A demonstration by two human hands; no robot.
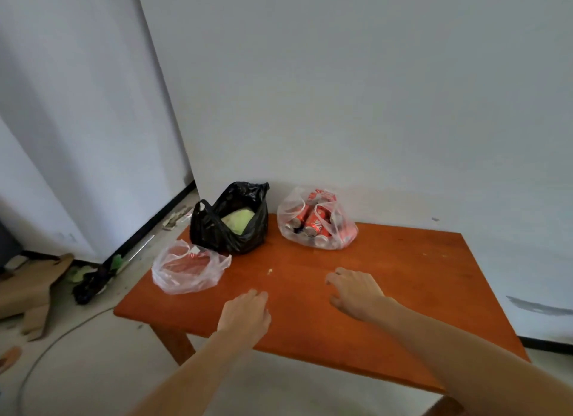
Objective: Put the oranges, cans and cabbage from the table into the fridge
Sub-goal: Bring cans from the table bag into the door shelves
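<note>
On the orange wooden table (387, 279) stand three bags. A black bag (229, 226) at the back left holds a pale green cabbage (238, 219). To its right a clear bag (316, 220) is full of red cans (314, 221). A clear bag with red print (189, 266) lies at the table's left edge; I cannot make out what is in it. My left hand (246, 314) hovers over the table's front with fingers loosely bent, holding nothing. My right hand (356, 291) is beside it, fingers spread and relaxed, also holding nothing.
White walls stand behind and to the left of the table. On the floor at the left lie cardboard pieces (31, 288), a black bag with green scraps (93, 279) and a cable (52, 344). No fridge is recognisable.
</note>
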